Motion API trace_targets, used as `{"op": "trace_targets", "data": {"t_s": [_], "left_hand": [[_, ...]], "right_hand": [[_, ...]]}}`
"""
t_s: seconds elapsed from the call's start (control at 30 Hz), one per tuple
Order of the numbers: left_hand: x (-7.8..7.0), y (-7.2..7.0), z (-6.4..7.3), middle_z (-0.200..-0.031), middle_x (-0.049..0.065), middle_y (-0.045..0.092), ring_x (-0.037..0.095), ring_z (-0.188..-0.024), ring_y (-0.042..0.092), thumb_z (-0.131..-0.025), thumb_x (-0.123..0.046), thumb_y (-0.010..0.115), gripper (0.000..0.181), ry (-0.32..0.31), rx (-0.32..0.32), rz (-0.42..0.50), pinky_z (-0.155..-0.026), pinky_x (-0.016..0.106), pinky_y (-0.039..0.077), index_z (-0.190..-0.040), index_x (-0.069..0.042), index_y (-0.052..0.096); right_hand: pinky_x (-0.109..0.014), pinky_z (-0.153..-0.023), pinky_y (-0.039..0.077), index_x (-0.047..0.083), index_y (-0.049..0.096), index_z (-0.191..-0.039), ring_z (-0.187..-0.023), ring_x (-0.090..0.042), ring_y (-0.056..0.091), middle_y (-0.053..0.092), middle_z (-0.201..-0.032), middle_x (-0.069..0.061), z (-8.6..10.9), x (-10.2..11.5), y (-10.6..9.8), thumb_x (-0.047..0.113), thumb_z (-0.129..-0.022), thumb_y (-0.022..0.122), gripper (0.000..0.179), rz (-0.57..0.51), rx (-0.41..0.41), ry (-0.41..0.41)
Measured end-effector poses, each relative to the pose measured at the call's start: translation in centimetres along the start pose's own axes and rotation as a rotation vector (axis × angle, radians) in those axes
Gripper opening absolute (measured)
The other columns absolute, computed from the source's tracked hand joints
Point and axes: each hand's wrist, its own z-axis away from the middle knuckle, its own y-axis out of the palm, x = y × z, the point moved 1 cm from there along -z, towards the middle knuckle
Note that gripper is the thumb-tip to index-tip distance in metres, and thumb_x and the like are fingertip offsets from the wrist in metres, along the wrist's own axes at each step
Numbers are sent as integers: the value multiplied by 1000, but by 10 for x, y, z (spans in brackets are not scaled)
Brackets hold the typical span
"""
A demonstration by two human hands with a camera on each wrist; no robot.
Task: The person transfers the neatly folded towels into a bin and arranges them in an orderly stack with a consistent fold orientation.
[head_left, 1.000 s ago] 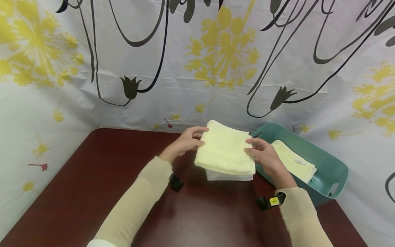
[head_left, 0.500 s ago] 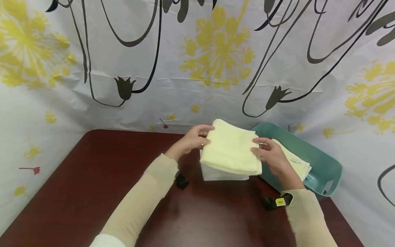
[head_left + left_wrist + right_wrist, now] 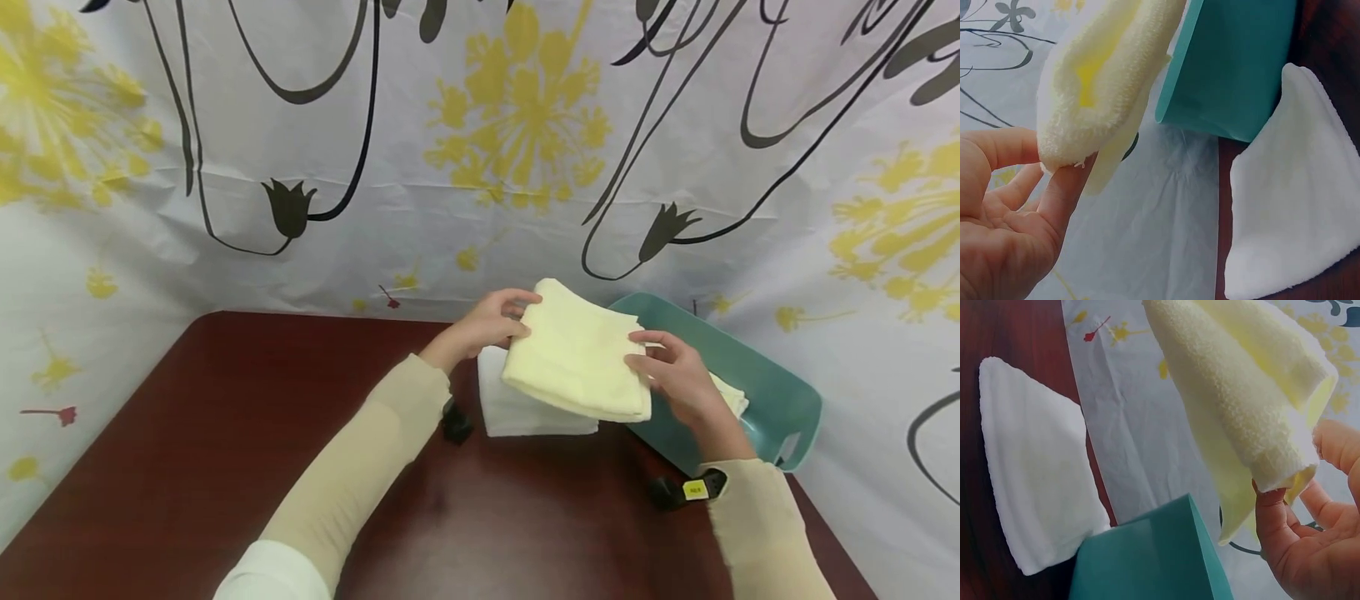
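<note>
Between my two hands hangs a folded pale yellow towel (image 3: pixel 581 354), held up off the table. My left hand (image 3: pixel 487 325) pinches its left edge between thumb and fingers; in the left wrist view the towel's thick fold (image 3: pixel 1094 94) sits at the fingertips. At the opposite edge my right hand (image 3: pixel 675 375) pinches the towel, and the right wrist view shows its layers (image 3: pixel 1241 406) drooping apart. Below and behind it a folded white towel (image 3: pixel 525 408) lies on the table, partly covered in the head view. To the right stands a teal basket (image 3: pixel 780 400).
Inside the basket lies another pale yellow towel (image 3: pixel 731 393), mostly hidden by my right hand. The dark red-brown table (image 3: pixel 337 375) meets a patterned white cloth backdrop (image 3: pixel 420 217) at its far edge. The basket's near side lies close to the white towel.
Both hands have carried the yellow towel rightward, off the white towel and toward the basket. More of the white towel shows now, and the basket's yellow towel is more covered.
</note>
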Motion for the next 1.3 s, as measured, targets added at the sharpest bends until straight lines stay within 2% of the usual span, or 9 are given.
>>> {"op": "trace_targets", "data": {"t_s": [0.53,0.87,1.3], "left_hand": [[-4,13,-15,-119,16,51,25,-93,59,-84,6,56,50,-5,17,-3,-66,35,52,-130,-11,50],[-4,29,-28,-116,13,53,22,-89,60,-83,6,57,49,-9,25,-5,-66,34,52,-129,-12,52],[-11,44,-39,-113,11,55,21,-84,60,-82,10,54,50,-14,45,22,-62,33,51,-127,-12,53]], "right_hand": [[-27,-64,52,10,51,-115,-77,-9,58,52,-95,-3,2,-1,-19,15,-87,64,32,-102,-9,37],[-27,-64,52,9,52,-115,-79,-9,58,53,-95,-1,10,-3,-36,15,-86,65,32,-121,-20,39],[-26,-63,52,11,52,-115,-77,-9,59,53,-98,-1,15,-6,-53,12,-87,63,30,-163,-25,47]]}}
